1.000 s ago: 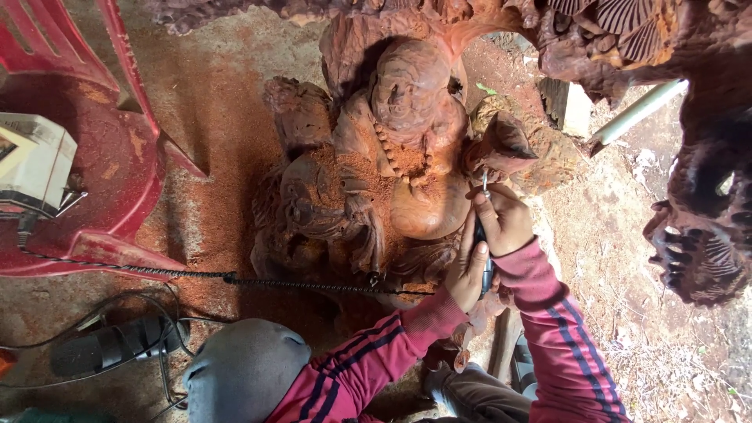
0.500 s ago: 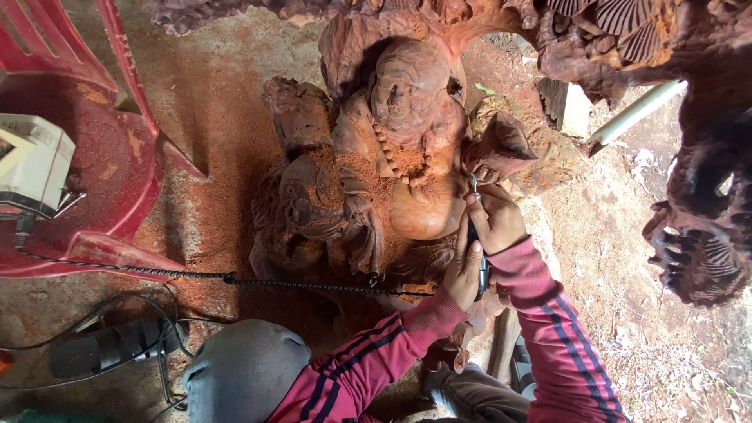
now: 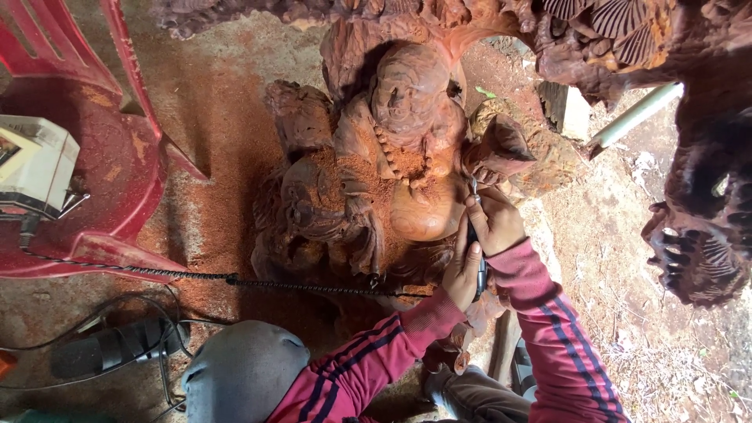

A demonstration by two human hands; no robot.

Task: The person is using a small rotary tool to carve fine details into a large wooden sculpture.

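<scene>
A large reddish wooden carving of a round-bellied figure [image 3: 407, 157] lies on the dusty ground, covered in sawdust. My right hand [image 3: 495, 223] grips the front of a slim rotary carving handpiece [image 3: 479, 270]. Its metal tip [image 3: 472, 186] touches the carving beside the smooth belly [image 3: 423, 211]. My left hand [image 3: 460, 272] wraps the rear of the same handpiece, just below the right hand. A dark flexible shaft [image 3: 298, 287] runs from the left hand across the ground to the left. Both arms wear red striped sleeves.
A red plastic chair [image 3: 94, 157] at left carries a white box-like device [image 3: 35, 160]. Another dark carved piece [image 3: 697, 235] stands at right, with a white pipe [image 3: 634, 116] behind it. A black tool with cables [image 3: 110, 345] lies at bottom left. Beside it is a grey rounded shape [image 3: 243, 372].
Both hands and the tool tip have shifted slightly left along the carving. Nothing else has moved.
</scene>
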